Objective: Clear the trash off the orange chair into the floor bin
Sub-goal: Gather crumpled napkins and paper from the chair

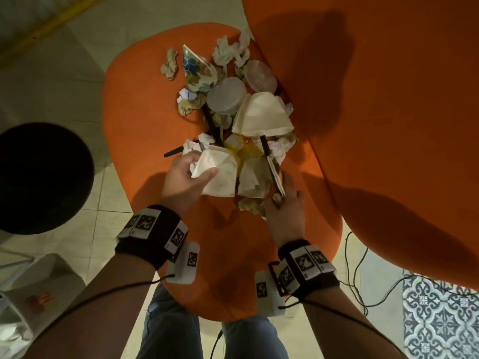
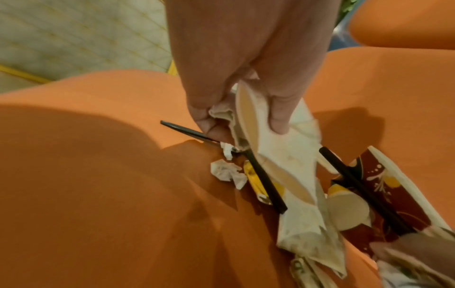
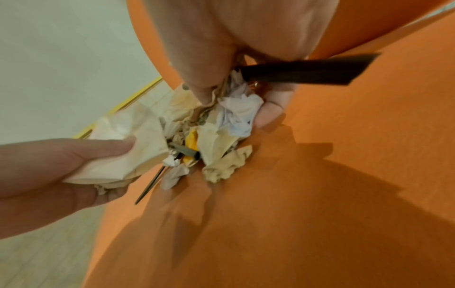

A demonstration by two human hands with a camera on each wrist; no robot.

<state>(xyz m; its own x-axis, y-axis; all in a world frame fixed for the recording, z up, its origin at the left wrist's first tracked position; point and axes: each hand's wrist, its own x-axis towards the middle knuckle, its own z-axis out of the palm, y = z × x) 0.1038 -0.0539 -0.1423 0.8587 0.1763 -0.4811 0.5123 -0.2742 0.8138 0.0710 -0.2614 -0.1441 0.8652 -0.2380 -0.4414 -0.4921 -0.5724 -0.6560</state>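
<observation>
Trash pile sat on the orange chair seat, bunched toward the backrest: crumpled tissues, flattened paper cups, two clear lids, black straws, yellow wrapper. Nothing visibly in the bin yet.

Left hand clamped on a flattened white paper cup at the near edge of the pile, thumb on top, fingers curled under, a wad of tissue caught in the same grip. Black straw lay right at the fingertips, touching or just beside; couldn't tell if held.

Right hand curled round a bundle at the near right edge: crumpled paper, with a black straw pinned between the fingers. Patterned red cup lay against that bundle; grip on it unclear.

Floor bin, dark and round, stood on the tiles to the left of the chair, well apart from the pile.

Risks, as judged:
- Loose items riding on the grabbed pieces likely to drop during the carry; straws and small tissue balls only wedged, not gripped.
- Cup flattened and soft, could slide out of the left thumb pinch.
- Lifting both bundles together could drag neighbours off the seat edge onto the floor.
- Far items by the backrest needed further trips.
</observation>
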